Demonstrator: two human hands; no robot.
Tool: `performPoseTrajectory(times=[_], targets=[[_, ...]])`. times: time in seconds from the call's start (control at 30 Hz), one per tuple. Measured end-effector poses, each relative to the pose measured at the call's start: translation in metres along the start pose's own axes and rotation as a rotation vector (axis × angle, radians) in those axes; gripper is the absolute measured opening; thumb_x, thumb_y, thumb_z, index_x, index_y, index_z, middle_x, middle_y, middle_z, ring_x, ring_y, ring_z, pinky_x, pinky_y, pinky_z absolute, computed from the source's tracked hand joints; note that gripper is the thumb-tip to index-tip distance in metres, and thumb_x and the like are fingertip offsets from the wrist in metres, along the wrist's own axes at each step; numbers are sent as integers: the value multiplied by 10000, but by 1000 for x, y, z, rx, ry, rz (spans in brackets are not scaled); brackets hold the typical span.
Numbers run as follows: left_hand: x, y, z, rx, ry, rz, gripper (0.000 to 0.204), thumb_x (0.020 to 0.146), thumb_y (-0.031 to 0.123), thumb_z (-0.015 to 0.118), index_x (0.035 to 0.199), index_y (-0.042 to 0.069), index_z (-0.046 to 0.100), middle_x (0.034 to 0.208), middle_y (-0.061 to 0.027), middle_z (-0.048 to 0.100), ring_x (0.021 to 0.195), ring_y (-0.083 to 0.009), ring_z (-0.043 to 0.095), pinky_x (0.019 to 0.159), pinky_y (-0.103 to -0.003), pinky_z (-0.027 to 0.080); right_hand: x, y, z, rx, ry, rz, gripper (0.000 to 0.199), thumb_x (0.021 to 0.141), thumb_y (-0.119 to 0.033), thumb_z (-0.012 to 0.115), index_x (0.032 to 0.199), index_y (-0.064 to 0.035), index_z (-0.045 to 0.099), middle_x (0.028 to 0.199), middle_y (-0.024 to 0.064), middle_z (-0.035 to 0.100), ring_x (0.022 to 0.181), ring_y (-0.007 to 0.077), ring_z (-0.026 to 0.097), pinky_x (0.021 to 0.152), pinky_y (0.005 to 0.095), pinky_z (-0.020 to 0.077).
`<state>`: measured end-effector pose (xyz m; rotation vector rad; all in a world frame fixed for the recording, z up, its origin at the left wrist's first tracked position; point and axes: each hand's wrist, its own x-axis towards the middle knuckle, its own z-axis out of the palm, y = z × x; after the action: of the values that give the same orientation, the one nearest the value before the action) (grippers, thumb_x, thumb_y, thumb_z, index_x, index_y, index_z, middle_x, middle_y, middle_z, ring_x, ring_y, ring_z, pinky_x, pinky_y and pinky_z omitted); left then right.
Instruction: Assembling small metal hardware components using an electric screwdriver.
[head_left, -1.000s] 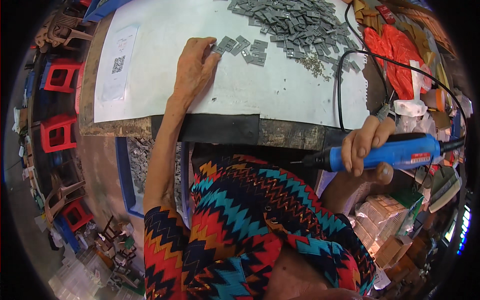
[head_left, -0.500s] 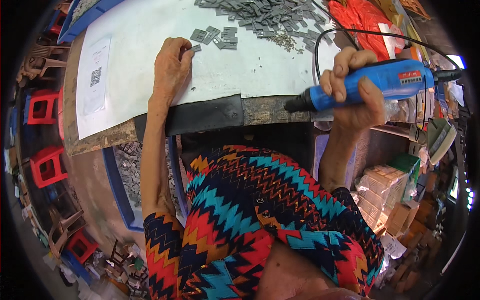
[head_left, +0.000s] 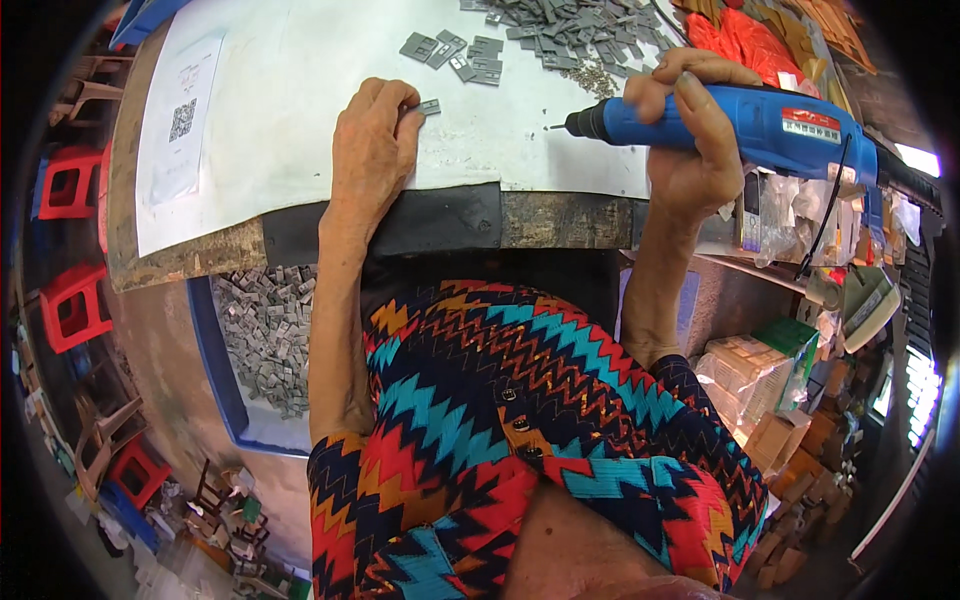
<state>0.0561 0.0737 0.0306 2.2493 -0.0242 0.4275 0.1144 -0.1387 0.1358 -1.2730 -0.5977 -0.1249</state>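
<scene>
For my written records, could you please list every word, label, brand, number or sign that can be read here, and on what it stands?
No wording can be quoted from this view.
Red-and-white label on the blue corded electric screwdriver in the right hand: print too small and blurred.
White paper slip on the larger white sheet: faint print, too small to read; black QR code, no words.

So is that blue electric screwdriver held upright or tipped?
Tipped: the electric screwdriver lies sideways in the right hand, its bit pointing left.
</scene>
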Motion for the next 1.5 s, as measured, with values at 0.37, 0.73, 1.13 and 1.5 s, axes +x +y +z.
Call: performPoseTrajectory(times=[0.37,0.73,1.13,1.5], targets=[[-4,1,1,-15,34,7,110,736,28,598,826,11,536,788,-110,526,709,-263,524,650,-352,420,3,20,8,29,116,-56,131,698,29,595,810,46,531,581,109,546,493,186,563,550,339,504],[5,5,-5,-92,75,0,191,717,-10,559,905,14,541,851,-158,532,789,-332,520,704,-388,416,13,7,14,115,225,26,168,721,21,570,877,57,519,665,105,537,536,170,538,574,337,477],[4,50,4,-381,48,-55,275,733,-81,519,998,-7,505,917,-144,495,753,-267,514,635,-325,436,23,-12,17,190,253,2,176,740,41,505,897,21,428,826,151,488,543,155,514,620,378,465],[7,58,11,-590,97,-179,377,696,-63,592,1061,-11,514,870,-50,461,673,-98,409,596,-212,380,36,-22,29,288,233,-10,174,753,41,484,913,9,424,813,153,481,560,155,494,640,365,453]])
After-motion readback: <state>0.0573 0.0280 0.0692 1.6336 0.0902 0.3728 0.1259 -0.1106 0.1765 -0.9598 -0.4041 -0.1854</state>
